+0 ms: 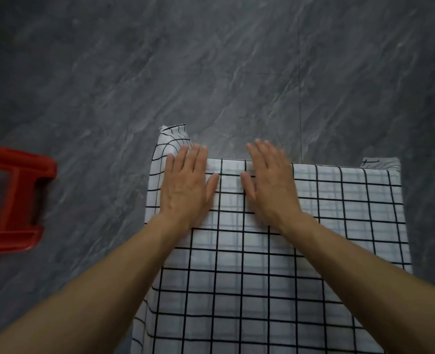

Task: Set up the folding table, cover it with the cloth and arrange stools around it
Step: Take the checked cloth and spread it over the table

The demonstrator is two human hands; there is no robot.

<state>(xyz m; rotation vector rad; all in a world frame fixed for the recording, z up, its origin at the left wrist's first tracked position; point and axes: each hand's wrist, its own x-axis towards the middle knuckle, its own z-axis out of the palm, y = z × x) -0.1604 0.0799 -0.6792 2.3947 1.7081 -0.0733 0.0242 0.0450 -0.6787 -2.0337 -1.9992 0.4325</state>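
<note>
left hand (185, 185) and right hand (270, 182), fingers straight and flat, press the cloth (262, 277) at the counter's far edge, apparently smoothing it; a stool (14, 198) waits on the floor, left.

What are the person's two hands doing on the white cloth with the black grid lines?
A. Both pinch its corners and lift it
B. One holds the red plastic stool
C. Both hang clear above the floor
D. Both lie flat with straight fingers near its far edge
D: the left hand and right hand rest palm down, fingers straight, on the white cloth with black grid lines near its far edge.
</note>
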